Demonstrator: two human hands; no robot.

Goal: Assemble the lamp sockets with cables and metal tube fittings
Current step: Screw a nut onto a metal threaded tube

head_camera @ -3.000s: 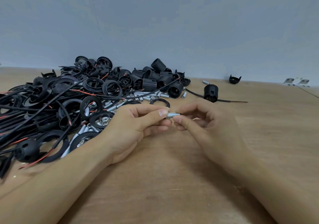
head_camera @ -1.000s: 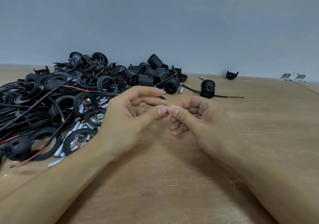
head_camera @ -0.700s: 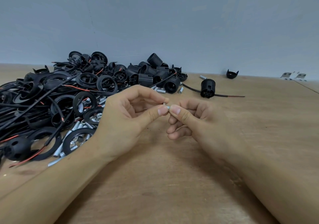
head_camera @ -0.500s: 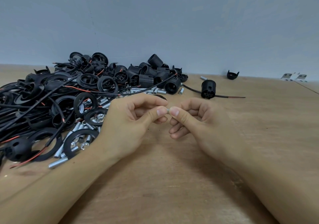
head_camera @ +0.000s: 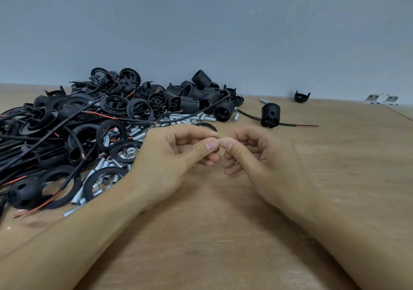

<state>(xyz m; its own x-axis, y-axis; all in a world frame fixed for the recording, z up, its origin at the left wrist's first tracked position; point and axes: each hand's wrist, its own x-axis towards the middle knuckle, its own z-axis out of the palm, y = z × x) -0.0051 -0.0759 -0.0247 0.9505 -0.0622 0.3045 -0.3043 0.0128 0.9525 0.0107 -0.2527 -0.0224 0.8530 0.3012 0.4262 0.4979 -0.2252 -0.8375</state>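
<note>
Both hands raised just above the wooden bench [head_camera: 223, 245], thumbs nearly tip to tip. Left hand [head_camera: 169, 162] pinching a small metal tube [head_camera: 219, 141] between thumb and forefinger, other fingers curled under. Right hand [head_camera: 257, 155] pinching the same tube from the other side, thumb on top, fingers curled. Only a sliver of silver showing between the two thumbs; the rest hidden, so impossible to tell what else is on it.

Behind and to the left, a heap of black parts [head_camera: 89, 122]: threaded sockets [head_camera: 190, 104] at the back, flat rings [head_camera: 100, 184] in front, black cables [head_camera: 44, 137] with red cores running through. Loose silver tubes [head_camera: 192, 118] and nuts [head_camera: 129, 151] scattered among the rings. Apart from the heap, to the right, one socket on a cable [head_camera: 270, 115] lying on the bench. Farther back by the wall, a small black cap [head_camera: 302, 96], prongs up.
</note>
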